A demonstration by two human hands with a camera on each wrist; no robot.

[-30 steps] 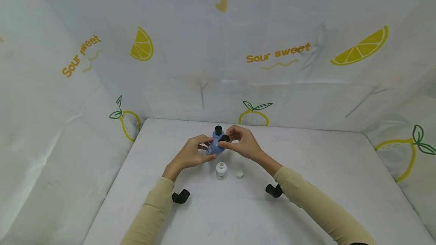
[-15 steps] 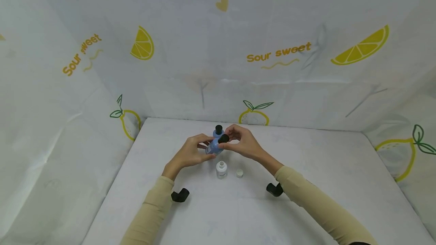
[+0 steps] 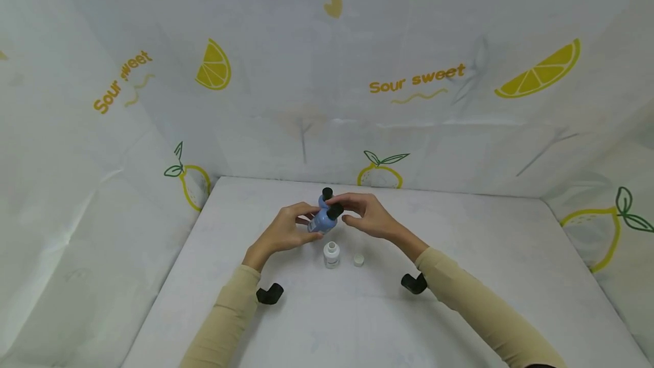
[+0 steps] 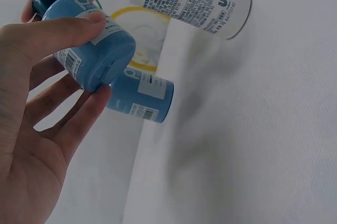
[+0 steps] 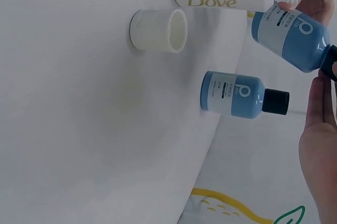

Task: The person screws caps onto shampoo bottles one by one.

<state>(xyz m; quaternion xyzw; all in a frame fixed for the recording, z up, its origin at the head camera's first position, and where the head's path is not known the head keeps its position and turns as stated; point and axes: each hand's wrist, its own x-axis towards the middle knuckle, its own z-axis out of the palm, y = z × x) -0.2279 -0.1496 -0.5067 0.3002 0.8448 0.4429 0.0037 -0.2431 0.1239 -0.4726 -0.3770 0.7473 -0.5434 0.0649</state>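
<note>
In the head view, my left hand (image 3: 286,230) holds a blue bottle (image 3: 321,222) tilted above the table, thumb on one side and fingers on the other. Its black cap (image 3: 335,210) points up and to the right. My right hand (image 3: 374,218) has its fingers curled round this cap, the thumb close to its near side. Behind stands a second blue bottle (image 5: 231,95) with a black cap, upright on the table. An uncapped white Dove bottle (image 3: 331,255) stands nearer, its threaded neck bare. Beside it lies a white cap (image 5: 157,30), open end up.
The white table (image 3: 352,328) runs back to a pale sheet (image 3: 306,72) printed with lemons and words. A black angular piece (image 3: 269,294) sits by the left sleeve and another black piece (image 3: 414,284) by the right sleeve.
The right hand's fingers have shifted farther over the black cap, and the thumb has come off its earlier place on it. The left hand and its bottle stay nearly still.
</note>
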